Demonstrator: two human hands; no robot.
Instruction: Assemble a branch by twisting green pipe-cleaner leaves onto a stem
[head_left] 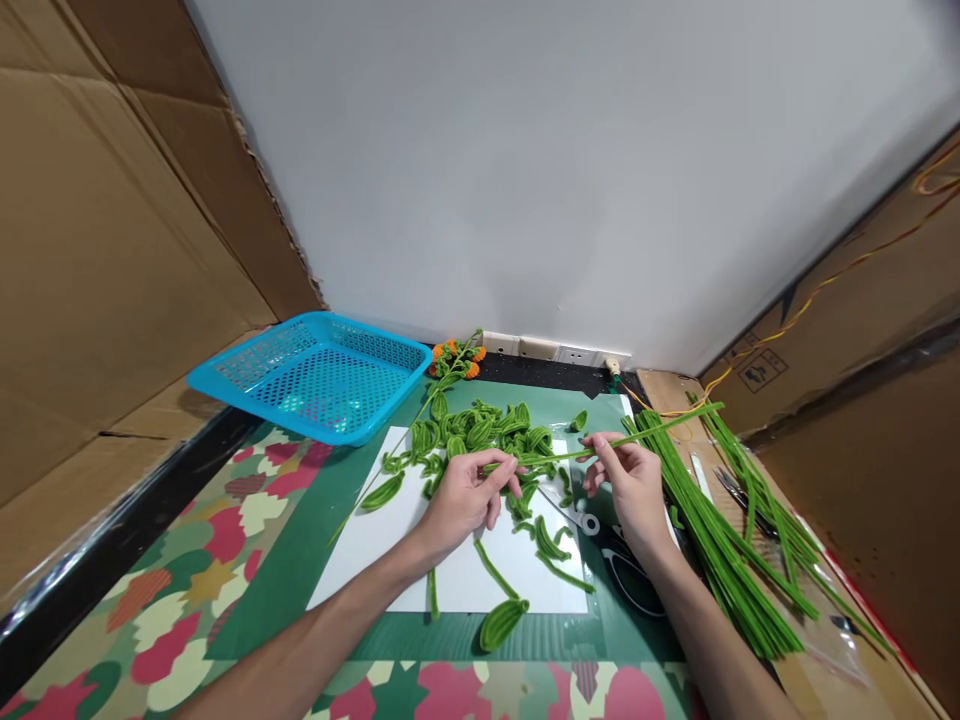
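My left hand [466, 497] and my right hand [628, 478] hold one straight green pipe cleaner [570, 454] between them, over a white sheet [375, 560]. The left fingers pinch its left end, and the right thumb and forefinger pinch it further right. Its free end pokes out toward the far right. A heap of folded green pipe-cleaner leaves [472, 432] lies just beyond my left hand. More loose leaf pieces [501, 622] lie on the sheet near my wrists.
A bundle of straight green pipe cleaners [720, 540] lies to the right on clear plastic. A blue perforated basket [319, 375] sits at the far left. An orange-flowered stem [453, 362] lies by the wall. Scissors [626, 570] rest under my right wrist. Cardboard walls stand on both sides.
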